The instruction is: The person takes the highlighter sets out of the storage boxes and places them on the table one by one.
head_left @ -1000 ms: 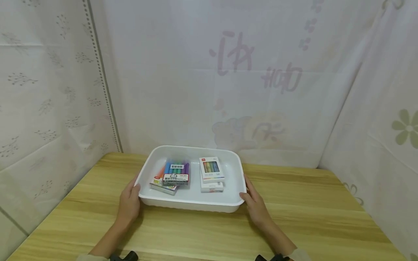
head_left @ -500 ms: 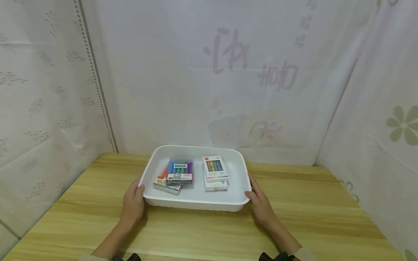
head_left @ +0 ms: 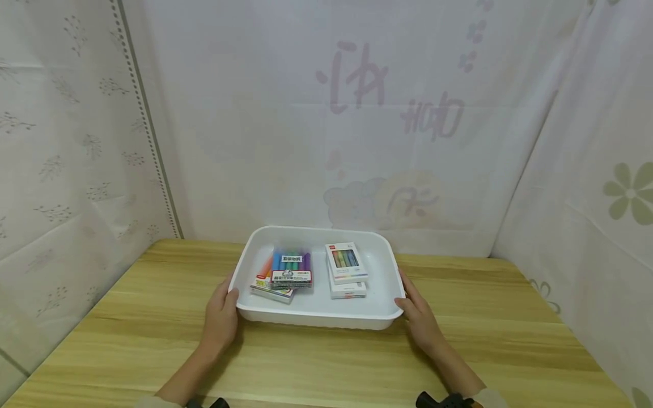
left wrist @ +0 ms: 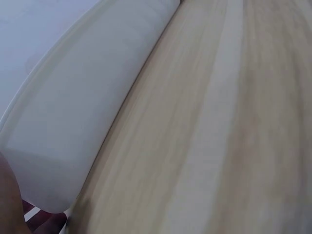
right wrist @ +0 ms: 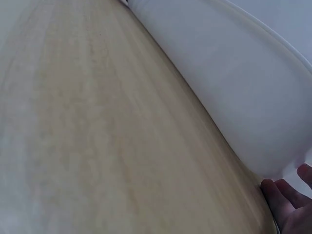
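Observation:
A white plastic tray [head_left: 316,313] is held at its two ends in the head view. My left hand [head_left: 221,317] grips its left end, thumb at the rim. My right hand [head_left: 421,321] grips the right end the same way. In the wrist views, left fingers [left wrist: 48,223] and right fingers [right wrist: 282,195] reach the tray's lower edge, close to the table. Inside, on the left, a clear pack of coloured pens [head_left: 291,272] overlaps another colourful pack [head_left: 270,290]. To the right, a white box with a window [head_left: 347,263] lies partly over a second white box [head_left: 348,290].
The wood-grain table [head_left: 326,368] extends on both sides and in front of the tray. A pale printed curtain [head_left: 255,141] hangs right behind the table, with more fabric at left and right. Dark devices [head_left: 444,400] sit on both wrists.
Both hands have shifted the tray with its packs to the right along the table. The head view has also turned slightly. The grip looks the same.

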A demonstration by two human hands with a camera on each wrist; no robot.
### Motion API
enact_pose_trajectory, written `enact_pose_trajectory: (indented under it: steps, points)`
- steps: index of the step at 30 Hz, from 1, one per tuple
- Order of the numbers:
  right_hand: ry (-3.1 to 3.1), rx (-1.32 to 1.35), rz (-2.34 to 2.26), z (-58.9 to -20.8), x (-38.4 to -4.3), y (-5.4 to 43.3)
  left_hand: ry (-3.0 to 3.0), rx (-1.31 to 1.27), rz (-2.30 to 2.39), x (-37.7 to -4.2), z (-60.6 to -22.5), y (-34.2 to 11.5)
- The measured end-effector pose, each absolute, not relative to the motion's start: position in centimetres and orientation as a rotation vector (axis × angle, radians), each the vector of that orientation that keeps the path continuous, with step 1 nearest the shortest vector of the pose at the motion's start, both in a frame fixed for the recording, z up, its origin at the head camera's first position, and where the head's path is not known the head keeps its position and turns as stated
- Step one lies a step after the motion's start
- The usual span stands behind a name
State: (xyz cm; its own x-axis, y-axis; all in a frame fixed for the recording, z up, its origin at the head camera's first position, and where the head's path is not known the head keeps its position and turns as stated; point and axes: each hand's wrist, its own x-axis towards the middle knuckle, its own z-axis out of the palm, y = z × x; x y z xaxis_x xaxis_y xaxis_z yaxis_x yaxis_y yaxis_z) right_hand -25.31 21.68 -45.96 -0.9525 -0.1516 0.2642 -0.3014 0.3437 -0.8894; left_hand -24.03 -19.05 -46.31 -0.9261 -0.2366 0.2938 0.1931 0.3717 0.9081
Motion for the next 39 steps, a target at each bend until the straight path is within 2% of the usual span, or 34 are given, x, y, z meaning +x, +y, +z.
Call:
enact_pose_trajectory:
  steps: [21, 39]
  points:
    - [-2.458, 0.419, 1.7, -45.7, -25.2, 24.7, -2.276, 0.013, -1.563, -24.3, -46.4, -16.3]
    - [-2.438, 0.399, 1.725, -46.0, -25.2, 24.6, -2.391, -0.055, -1.676, -24.9, -45.2, -17.3]
